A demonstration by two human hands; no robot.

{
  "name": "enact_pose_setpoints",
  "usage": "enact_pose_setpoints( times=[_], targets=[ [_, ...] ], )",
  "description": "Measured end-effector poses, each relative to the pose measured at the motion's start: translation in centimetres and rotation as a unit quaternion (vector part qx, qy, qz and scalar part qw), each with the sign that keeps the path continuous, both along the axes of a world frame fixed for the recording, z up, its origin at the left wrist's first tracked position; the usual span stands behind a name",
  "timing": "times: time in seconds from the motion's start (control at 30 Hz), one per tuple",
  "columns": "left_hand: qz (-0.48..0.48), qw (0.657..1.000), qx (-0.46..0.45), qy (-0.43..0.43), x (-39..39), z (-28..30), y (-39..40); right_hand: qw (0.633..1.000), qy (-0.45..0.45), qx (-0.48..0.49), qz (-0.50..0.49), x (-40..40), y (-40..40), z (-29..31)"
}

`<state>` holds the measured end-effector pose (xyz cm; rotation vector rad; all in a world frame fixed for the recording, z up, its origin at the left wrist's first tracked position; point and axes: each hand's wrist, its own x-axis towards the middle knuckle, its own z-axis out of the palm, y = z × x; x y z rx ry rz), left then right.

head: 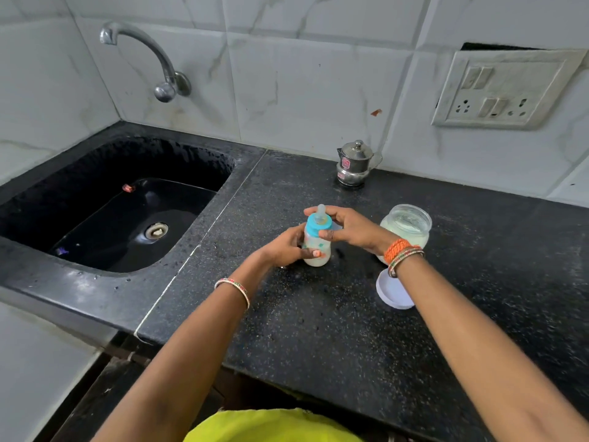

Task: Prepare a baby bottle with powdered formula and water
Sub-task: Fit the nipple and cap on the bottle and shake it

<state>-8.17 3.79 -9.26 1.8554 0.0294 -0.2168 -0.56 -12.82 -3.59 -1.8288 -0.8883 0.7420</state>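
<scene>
Bottle (316, 240) gripped by left hand (287, 248); right hand (349, 229) apparently grasping its collar.

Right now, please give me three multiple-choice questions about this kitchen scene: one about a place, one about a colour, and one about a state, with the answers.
1. Where does the steel pot stand?
A. in the sink
B. on the counter by the back wall
C. on the jar

2. What colour is the collar of the baby bottle?
A. red
B. blue
C. black

3. What is the state of the jar?
A. open, its lid lying on the counter
B. closed
C. tipped over

Answers: 1 B, it stands near the tiles; 2 B, the ring under the teat is blue; 3 A, the mouth is uncovered and the lid lies nearby.
</scene>
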Motion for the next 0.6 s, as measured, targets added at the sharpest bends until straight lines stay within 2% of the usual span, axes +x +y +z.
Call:
enact_pose_setpoints(
  times=[0.07, 0.13, 0.2, 0.37, 0.43, 0.5, 0.57, 0.6],
  targets=[
    [-0.008, 1.0, -0.013, 0.005, 0.2, 0.2, 0.0, 0.997, 0.013, 0.043, -0.064, -0.8, 0.9, -1.0],
    [0.015, 1.0, 0.015, -0.023, 0.4, -0.2, -0.5, 0.981, -0.051, 0.047, -0.182, -1.9, 1.6, -2.2],
    [0.062, 0.996, 0.048, -0.052, 0.4, -1.1, -1.2, 0.95, -0.121, 0.012, -0.289, -3.3, 2.3, -3.0],
    [0.183, 0.965, 0.081, -0.168, -0.6, -2.6, -3.5, 0.867, -0.138, 0.074, -0.473, -7.9, 5.8, -3.3],
    [0.204, 0.963, 0.06, -0.167, -0.5, -2.4, -3.7, 0.866, -0.13, 0.065, -0.478, -8.0, 6.0, -3.4],
    [0.178, 0.969, 0.046, -0.164, -0.2, -2.8, -3.2, 0.902, -0.113, 0.077, -0.408, -6.5, 4.6, -3.5],
    [0.16, 0.978, 0.037, -0.133, 0.2, -3.3, -2.6, 0.927, -0.009, 0.147, -0.346, -4.4, 2.5, -2.6],
    [0.155, 0.98, 0.033, -0.12, 0.4, -3.4, -2.4, 0.918, 0.045, 0.185, -0.348, -3.0, 1.8, -2.0]
  ],
)
